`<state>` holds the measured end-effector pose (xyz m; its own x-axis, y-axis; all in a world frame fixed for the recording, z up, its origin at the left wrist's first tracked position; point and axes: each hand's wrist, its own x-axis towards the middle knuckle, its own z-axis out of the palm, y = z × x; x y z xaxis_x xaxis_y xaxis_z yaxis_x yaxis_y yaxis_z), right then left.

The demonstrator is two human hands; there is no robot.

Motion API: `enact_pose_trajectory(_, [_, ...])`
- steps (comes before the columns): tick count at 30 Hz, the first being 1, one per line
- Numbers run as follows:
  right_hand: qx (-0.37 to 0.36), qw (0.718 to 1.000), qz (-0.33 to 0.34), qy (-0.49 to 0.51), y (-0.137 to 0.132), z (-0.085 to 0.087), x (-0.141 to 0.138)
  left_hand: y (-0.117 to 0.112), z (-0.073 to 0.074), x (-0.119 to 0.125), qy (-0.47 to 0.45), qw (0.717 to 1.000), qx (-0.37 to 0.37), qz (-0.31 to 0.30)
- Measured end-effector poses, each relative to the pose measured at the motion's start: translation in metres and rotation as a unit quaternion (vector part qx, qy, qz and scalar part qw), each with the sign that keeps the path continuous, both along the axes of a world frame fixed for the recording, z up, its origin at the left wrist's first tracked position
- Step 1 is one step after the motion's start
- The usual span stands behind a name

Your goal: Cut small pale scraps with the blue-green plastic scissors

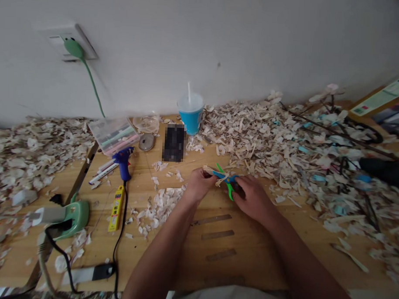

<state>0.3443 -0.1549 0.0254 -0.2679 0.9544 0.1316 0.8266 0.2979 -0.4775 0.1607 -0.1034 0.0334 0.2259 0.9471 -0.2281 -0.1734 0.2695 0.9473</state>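
Observation:
My left hand (198, 184) pinches a pale strip of husk-like material (212, 171) over the middle of the wooden table (235, 251). Small scissors with blue and green handles (227, 182) are gripped in my right hand (252, 196), blades pointing left at the strip. A small pile of pale cut scraps (160, 207) lies just left of my left wrist.
Thick heaps of pale shavings (285, 135) cover the table's right and far left. A blue cup with a straw (190, 112) stands by the wall. A blue glue gun (124, 162), a yellow utility knife (116, 207), a clear box of sticks (113, 135) and a green tool with cables (73, 215) lie at left.

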Motion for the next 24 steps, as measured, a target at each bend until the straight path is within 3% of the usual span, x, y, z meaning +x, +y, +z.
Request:
enact_pose_trajectory(5, [-0.005,1.000,-0.011,-0.002,0.001,0.001,-0.001,-0.004,0.002,0.003,-0.004,0.999,-0.031,0.040])
enact_pose_trajectory(8, [-0.013,1.000,-0.012,-0.001,0.002,0.001,0.001,-0.006,0.004,0.004,-0.044,0.997,-0.054,0.030])
enact_pose_trajectory(15, [-0.004,1.000,-0.003,-0.012,0.002,-0.003,0.006,-0.005,0.004,0.002,-0.011,0.999,-0.035,0.021])
enact_pose_trajectory(20, [-0.014,0.999,0.011,-0.037,0.000,0.001,0.005,-0.004,-0.005,-0.004,-0.026,0.998,-0.039,-0.037])
enact_pose_trajectory(24, [-0.012,0.999,0.027,-0.043,-0.001,0.004,0.006,-0.001,-0.005,-0.015,0.037,0.995,-0.024,-0.084])
